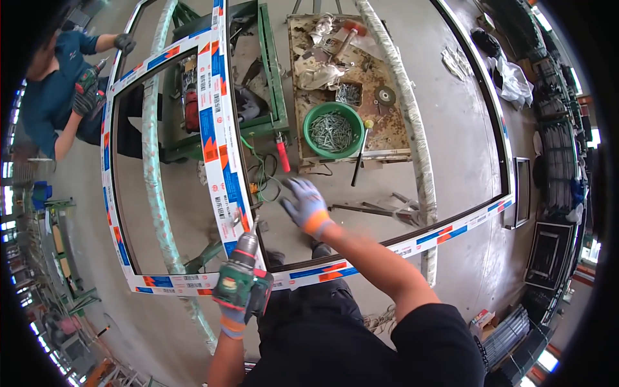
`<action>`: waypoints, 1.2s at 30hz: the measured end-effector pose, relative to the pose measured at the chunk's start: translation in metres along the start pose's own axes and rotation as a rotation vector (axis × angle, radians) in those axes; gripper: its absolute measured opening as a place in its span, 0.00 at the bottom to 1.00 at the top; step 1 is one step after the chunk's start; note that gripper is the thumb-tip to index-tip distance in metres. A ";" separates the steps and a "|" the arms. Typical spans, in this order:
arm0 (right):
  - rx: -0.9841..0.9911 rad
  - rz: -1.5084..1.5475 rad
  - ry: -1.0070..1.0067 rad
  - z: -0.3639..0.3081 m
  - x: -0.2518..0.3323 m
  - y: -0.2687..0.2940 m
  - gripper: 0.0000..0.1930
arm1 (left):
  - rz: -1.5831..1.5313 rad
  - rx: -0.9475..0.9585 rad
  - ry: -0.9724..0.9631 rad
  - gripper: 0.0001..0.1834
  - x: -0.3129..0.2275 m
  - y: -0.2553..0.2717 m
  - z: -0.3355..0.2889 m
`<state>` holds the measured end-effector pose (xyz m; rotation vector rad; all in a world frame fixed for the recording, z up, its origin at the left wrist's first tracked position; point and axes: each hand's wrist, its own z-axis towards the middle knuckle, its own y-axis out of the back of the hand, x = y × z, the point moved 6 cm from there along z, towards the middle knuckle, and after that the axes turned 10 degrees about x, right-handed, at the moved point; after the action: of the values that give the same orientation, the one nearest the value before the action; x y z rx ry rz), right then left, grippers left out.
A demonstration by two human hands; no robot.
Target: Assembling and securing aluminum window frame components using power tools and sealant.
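Note:
A green and black cordless drill (235,284) is in my left hand (233,317), which wears a grey and orange glove and is partly hidden behind the tool. The drill's bit points up beside the dark inner edge of a metal frame (219,148) covered in white, blue and orange protective film. Over the frame's opening, my gloved right hand (305,205) is held out with fingers apart and nothing in it. Beyond it, a green bowl (356,146) full of screws (331,131) sits on a rusty bench (393,138).
Two wrapped bars (153,161) (416,122) run beneath the frame. A red-headed hammer (353,27) and a grinding disc (385,96) lie on the bench. At left, a co-worker (61,84) holds another drill (89,80). A green cable (263,173) lies on the floor.

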<state>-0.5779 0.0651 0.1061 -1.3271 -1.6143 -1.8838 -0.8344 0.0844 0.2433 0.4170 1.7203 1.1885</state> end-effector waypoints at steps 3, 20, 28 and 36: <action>0.073 0.089 -0.067 -0.087 -0.051 0.046 0.20 | -0.049 0.131 0.035 0.15 -0.041 -0.029 0.018; -0.219 0.851 -0.302 -0.185 -0.183 0.095 0.13 | -0.266 0.647 -0.125 0.22 -0.155 -0.170 0.271; -0.621 1.302 -0.308 -0.163 -0.241 0.151 0.37 | 0.544 0.405 -0.227 0.18 0.006 -0.394 0.490; -0.672 1.617 -0.138 -0.146 -0.280 0.164 0.35 | 0.729 0.626 -0.219 0.20 0.011 -0.506 0.561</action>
<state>-0.3752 -0.2038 -0.0096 -1.9880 0.3869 -1.1239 -0.2464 0.1501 -0.2263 1.5959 1.7660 0.9892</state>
